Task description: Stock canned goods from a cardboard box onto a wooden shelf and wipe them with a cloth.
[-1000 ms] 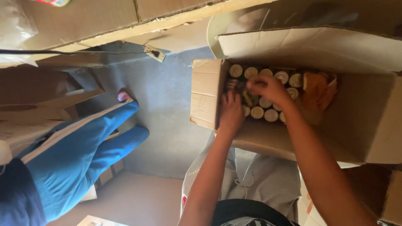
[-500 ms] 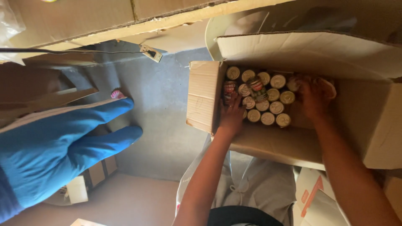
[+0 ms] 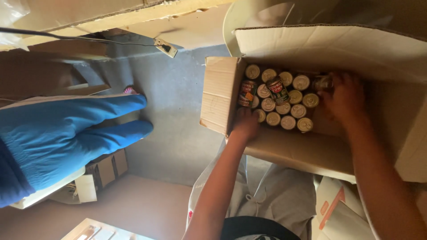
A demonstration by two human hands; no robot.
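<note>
Both hands are down inside the open cardboard box [image 3: 222, 95], among the small cans [image 3: 284, 106] packed there in tight rows with their pale round lids up. Her or his left hand [image 3: 246, 123] sits at the near-left corner of the rows, fingers curled down onto the cans; whether it actually grips one I cannot tell, since the fingertips are hidden behind the knuckles. The right hand [image 3: 344, 100] is at the far right end, closed around a dark can [image 3: 321, 83] that lies on its side, only its end showing past the fingers and too blurred to read clearly. Between the hands, two more cans lie tipped over on top of the rows: one with a dark label [image 3: 277, 90] near the middle, and one with an orange and dark label [image 3: 247, 93] against the left wall of the box. The right side of the box is cut off by the arm and the tall back flap [image 3: 329, 46]. Half a second back the right hand was nearer the right wall and the tipped cans lay closer to the left corner; the left hand has hardly shifted. Left of the left hand, across bare grey floor, stands another person's blue trousers [image 3: 58, 138], cut off at the frame edge, with small cartons [image 3: 104, 171] beneath. Near the right elbow lies a white carton with orange markings [image 3: 331, 209].
</note>
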